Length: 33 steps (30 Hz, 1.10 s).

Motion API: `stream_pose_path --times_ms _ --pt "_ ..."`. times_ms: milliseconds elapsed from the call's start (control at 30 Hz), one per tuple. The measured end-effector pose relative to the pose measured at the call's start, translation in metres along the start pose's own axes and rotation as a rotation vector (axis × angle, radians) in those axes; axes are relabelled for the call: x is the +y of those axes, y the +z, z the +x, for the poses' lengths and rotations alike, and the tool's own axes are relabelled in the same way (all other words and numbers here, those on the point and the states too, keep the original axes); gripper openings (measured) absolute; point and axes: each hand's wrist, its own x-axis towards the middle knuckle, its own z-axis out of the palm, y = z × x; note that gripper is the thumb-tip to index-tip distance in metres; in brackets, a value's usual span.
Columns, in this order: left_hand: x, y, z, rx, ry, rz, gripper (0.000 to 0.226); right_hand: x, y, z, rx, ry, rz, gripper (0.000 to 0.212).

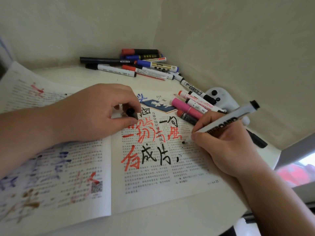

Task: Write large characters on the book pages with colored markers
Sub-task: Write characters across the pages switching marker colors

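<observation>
Soft, even light filled the view, shadows faint. The wide lens bent the edges; the left page was smeared out of focus, and a bright strip glared at right

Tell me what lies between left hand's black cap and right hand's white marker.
Head view: between left hand pinching black cap and right hand gripping white marker, only the open book's printed right page, bearing large red and black characters.
</observation>
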Motion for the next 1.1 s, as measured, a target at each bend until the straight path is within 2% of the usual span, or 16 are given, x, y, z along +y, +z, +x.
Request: stream_pose_path --times_ms 167,367,433,567,667,833,1100 --pt "0.003 -0.001 -0.001 0.015 -0.025 -0.006 0.014 -0.003 -0.004 -0.003 -0.15 0.04 0.132 0.004" --pt "0.006 -0.001 -0.002 0.016 -0.084 -0.038 0.016 -0.001 -0.006 -0.003 -0.131 0.068 0.184 0.006" --pt "0.006 -0.001 -0.002 0.013 -0.087 -0.04 0.016 0.001 -0.006 -0.002 -0.074 0.064 0.222 0.005" --pt "0.006 -0.001 -0.002 0.005 -0.115 -0.048 0.016 0.003 -0.003 0.001 -0.038 0.022 0.113 0.005" --pt "0.007 -0.001 -0.003 0.013 -0.133 -0.043 0.016 0.003 -0.004 0.001 -0.02 0.032 0.133 0.005" --pt "0.009 -0.002 -0.003 0.008 -0.161 -0.004 0.016 0.006 -0.001 0.001 0.023 0.009 -0.036 0.004" --pt "0.01 -0.002 -0.002 0.059 -0.13 -0.006 0.029 0.006 -0.002 0.001 -0.013 0.004 0.026 0.006"
